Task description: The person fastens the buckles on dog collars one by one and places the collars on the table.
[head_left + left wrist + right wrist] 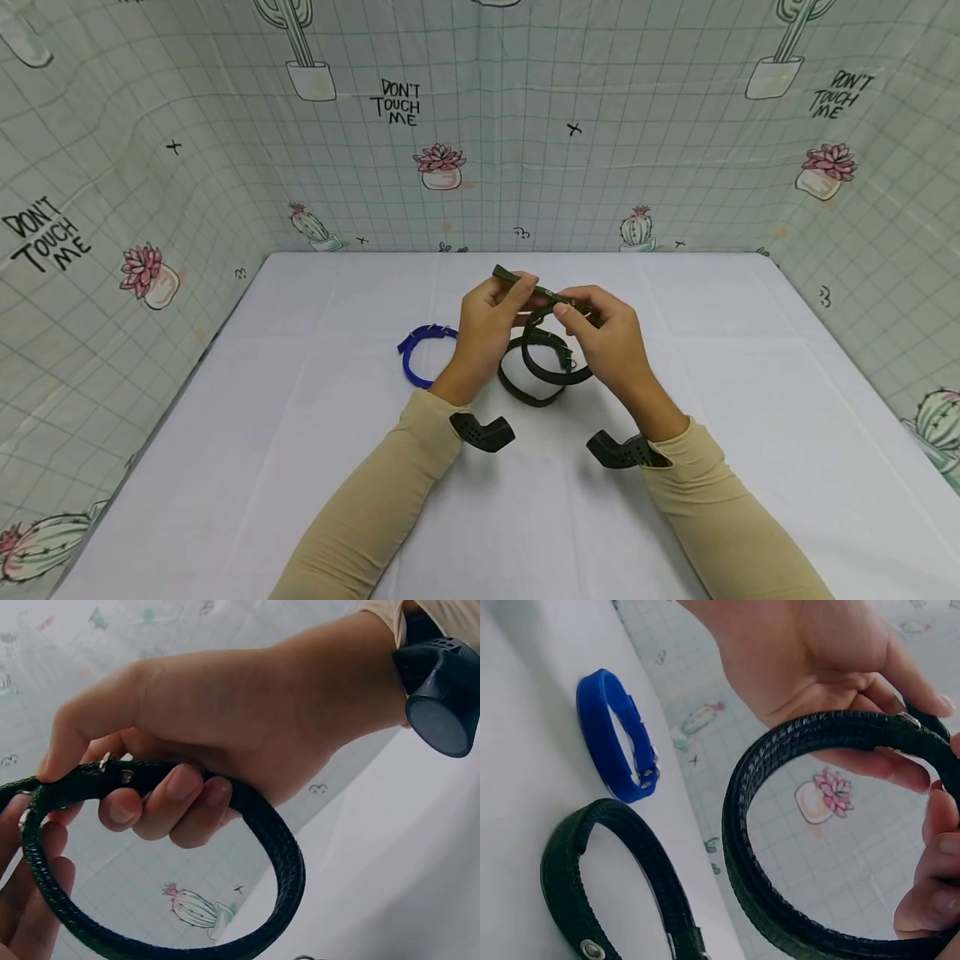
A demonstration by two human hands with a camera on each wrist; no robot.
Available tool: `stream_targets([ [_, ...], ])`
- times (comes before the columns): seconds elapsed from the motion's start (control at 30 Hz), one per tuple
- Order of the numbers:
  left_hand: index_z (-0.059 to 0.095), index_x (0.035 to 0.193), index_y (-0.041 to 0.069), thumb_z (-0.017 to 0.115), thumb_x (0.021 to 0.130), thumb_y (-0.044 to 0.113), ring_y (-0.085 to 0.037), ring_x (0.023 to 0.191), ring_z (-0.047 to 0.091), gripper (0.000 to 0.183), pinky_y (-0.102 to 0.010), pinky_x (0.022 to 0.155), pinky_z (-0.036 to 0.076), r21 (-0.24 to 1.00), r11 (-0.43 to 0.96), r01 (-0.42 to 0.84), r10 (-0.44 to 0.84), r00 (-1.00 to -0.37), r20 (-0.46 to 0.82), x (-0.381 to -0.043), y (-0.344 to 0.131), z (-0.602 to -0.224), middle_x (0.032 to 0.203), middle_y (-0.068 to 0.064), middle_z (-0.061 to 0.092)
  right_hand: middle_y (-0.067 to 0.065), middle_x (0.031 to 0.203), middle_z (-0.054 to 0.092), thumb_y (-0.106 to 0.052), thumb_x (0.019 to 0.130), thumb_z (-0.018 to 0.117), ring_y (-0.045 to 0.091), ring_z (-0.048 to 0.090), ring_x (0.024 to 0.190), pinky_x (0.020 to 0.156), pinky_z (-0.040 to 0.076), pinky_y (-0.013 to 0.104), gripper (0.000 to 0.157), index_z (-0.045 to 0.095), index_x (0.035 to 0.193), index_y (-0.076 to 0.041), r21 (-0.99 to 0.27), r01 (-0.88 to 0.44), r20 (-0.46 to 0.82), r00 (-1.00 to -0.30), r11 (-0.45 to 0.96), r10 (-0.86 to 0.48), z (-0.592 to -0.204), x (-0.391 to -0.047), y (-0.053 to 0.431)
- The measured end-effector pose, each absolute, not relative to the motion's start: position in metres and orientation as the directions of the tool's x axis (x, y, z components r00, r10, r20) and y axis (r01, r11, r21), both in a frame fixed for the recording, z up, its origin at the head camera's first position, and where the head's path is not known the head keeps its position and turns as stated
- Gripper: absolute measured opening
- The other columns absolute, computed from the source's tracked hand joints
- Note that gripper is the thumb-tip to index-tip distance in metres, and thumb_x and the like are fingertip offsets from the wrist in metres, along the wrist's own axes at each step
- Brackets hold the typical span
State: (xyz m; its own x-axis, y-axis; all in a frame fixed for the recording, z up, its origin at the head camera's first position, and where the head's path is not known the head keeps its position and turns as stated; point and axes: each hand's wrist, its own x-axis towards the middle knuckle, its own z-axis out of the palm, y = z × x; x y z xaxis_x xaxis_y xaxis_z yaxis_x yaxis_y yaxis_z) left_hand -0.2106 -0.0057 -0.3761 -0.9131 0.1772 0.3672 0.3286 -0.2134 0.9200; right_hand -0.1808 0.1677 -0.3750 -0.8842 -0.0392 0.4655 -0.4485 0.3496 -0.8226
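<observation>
Above the white table, both hands hold a dark green buckled collar (557,378) bent into a loop. My left hand (487,325) pinches its strap near the free end, which sticks out past the thumb. The right hand (613,342) grips the collar by the buckle part, its fingers wrapped over the band in the left wrist view. Below the held loop, a second dark green collar (561,877) lies on the table with a metal eyelet showing. Left of it lies a blue collar (408,367), partly hidden behind the left hand in the head view; its buckle shows in the right wrist view.
The white-covered table (337,350) meets a patterned cloth backdrop (525,183) at the back and along both sides. Each wrist wears a black camera mount (483,433) that juts inward beneath the hands.
</observation>
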Motion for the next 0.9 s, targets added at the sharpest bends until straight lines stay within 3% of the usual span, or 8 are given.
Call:
stream_targets([
  [0.13,0.063,0.119,-0.002,0.065,0.100,0.023,-0.022,0.096,0.070,0.031,-0.038,0.086,0.057,0.920,-0.203,0.334,0.222,-0.900,0.376,-0.211,-0.009,-0.375,0.103,-0.013,0.071,0.002,0.096,0.068,-0.022,0.099,0.065,0.018,0.059,0.075,0.063,0.049,0.026,0.018,0.073,0.108,-0.009,-0.812,-0.457,0.478,-0.878,0.364,-0.035,-0.373,-0.180,0.170],
  [0.37,0.055,0.120,-0.001,0.070,0.094,0.005,-0.021,0.100,0.065,0.031,-0.034,0.090,0.054,0.914,-0.184,0.361,0.346,-0.847,0.404,-0.213,-0.015,-0.372,0.112,-0.013,0.061,0.008,0.079,0.060,-0.015,0.098,0.064,0.019,0.055,0.069,0.053,0.042,0.027,0.013,0.073,0.103,-0.007,-0.822,-0.449,0.464,-0.885,0.352,-0.043,-0.370,-0.180,0.171],
  [0.6,0.047,0.132,-0.005,0.062,0.097,0.001,-0.026,0.108,0.060,0.039,-0.033,0.090,0.051,0.837,-0.221,0.500,0.249,-0.801,0.544,-0.217,-0.025,-0.368,0.122,-0.018,0.058,0.006,0.076,0.059,-0.013,0.095,0.066,0.018,0.052,0.065,0.052,0.039,0.027,0.012,0.073,0.102,-0.006,-0.828,-0.407,0.416,-0.907,0.385,-0.063,-0.366,-0.182,0.176],
  [0.77,0.066,0.119,0.001,0.062,0.096,0.006,-0.019,0.112,0.059,0.024,-0.034,0.093,0.049,0.745,-0.016,0.667,0.307,-0.706,0.639,-0.217,-0.029,-0.367,0.117,-0.008,0.064,0.007,0.075,0.058,-0.015,0.095,0.066,0.019,0.050,0.064,0.052,0.038,0.028,0.013,0.073,0.102,-0.006,-0.820,-0.393,0.396,-0.914,0.416,-0.085,-0.364,-0.181,0.179],
  [0.9,0.072,0.114,0.006,0.066,0.093,0.004,-0.014,0.111,0.058,0.022,-0.032,0.095,0.048,0.643,0.121,0.756,0.379,-0.634,0.674,-0.217,-0.027,-0.367,0.114,-0.002,0.064,0.007,0.073,0.057,-0.015,0.096,0.065,0.020,0.049,0.064,0.054,0.039,0.029,0.015,0.073,0.102,-0.005,-0.824,-0.392,0.386,-0.917,0.409,-0.101,-0.363,-0.180,0.181],
])
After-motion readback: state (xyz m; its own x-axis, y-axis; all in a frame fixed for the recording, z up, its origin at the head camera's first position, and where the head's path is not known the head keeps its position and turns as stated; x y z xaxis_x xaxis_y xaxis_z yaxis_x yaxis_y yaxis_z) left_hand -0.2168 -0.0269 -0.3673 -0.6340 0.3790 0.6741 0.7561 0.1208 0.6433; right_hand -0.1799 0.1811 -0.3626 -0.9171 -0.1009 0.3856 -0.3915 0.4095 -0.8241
